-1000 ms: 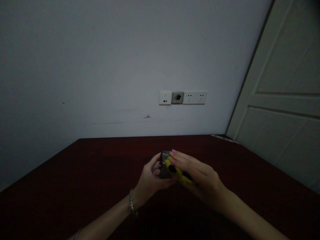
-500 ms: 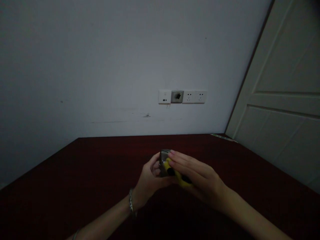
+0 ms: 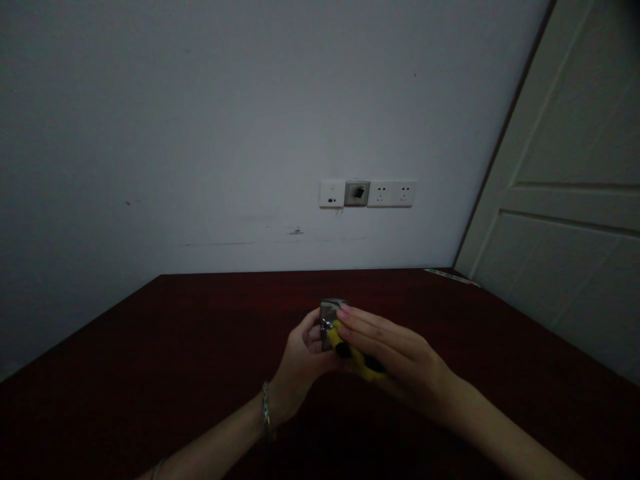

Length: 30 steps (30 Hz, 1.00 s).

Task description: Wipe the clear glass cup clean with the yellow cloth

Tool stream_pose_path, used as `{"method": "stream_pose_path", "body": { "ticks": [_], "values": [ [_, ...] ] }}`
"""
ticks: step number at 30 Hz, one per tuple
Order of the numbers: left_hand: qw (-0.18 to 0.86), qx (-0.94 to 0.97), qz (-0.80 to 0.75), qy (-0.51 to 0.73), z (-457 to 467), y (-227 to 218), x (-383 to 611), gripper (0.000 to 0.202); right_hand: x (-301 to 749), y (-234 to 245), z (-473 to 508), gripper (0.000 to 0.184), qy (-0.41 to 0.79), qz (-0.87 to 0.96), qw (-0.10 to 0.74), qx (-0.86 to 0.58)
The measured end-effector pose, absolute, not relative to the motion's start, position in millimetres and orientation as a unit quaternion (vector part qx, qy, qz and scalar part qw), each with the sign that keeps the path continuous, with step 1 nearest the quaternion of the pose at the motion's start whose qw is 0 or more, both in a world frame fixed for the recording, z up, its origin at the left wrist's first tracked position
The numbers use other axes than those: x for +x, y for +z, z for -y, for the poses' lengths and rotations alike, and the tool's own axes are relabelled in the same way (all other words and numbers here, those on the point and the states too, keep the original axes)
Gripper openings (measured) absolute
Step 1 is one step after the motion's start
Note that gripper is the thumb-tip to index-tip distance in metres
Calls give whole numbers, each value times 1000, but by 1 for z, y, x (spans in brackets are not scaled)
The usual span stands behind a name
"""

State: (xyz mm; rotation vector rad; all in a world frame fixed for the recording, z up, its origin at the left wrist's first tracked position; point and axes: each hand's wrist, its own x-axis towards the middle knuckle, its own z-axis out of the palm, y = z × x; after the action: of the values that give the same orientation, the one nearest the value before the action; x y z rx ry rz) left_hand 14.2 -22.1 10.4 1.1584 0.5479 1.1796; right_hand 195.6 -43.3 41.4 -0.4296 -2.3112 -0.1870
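My left hand (image 3: 299, 363) is wrapped around the left side of a small, shiny, see-through grey object (image 3: 329, 313) with a boxy outline, its exact kind unclear in the dim light. Pressed against that object's near right side is a soft-looking yellow cloth-like piece with black patches (image 3: 359, 359). My right hand (image 3: 407, 353) lies over the yellow piece, fingers together, the fingertips reaching the grey object's upper edge. Both things are held just above the table, and the hands cover much of them.
A dark red table (image 3: 210, 320) stretches out below and around my hands. Behind it a pale wall (image 3: 225, 133) carries a row of sockets (image 3: 381, 193). A panelled white door (image 3: 555, 267) stands at the right, with a thin patterned strip (image 3: 450, 276) near its foot.
My right hand and the yellow piece have shifted very slightly lower along the grey object. My left hand keeps its grip. The whole view has drifted slightly.
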Motion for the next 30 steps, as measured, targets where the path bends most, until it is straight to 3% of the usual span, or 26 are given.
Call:
{"method": "stream_pose_path", "body": {
  "ticks": [9, 17, 25, 30],
  "values": [
    [648, 510, -246, 510, 24, 10, 14, 72, 191, 48, 43, 42, 14, 826, 491, -276],
    [644, 500, -248, 523, 23, 9, 15, 70, 198, 40, 43, 55, -73, 909, 374, -168],
    [632, 549, -212, 505, 23, 10, 12, 74, 192, 50, 46, 41, 18, 832, 483, -271],
    [624, 526, -233, 529, 25, 12, 14, 73, 195, 50, 46, 47, -24, 868, 440, -228]
  ]
}}
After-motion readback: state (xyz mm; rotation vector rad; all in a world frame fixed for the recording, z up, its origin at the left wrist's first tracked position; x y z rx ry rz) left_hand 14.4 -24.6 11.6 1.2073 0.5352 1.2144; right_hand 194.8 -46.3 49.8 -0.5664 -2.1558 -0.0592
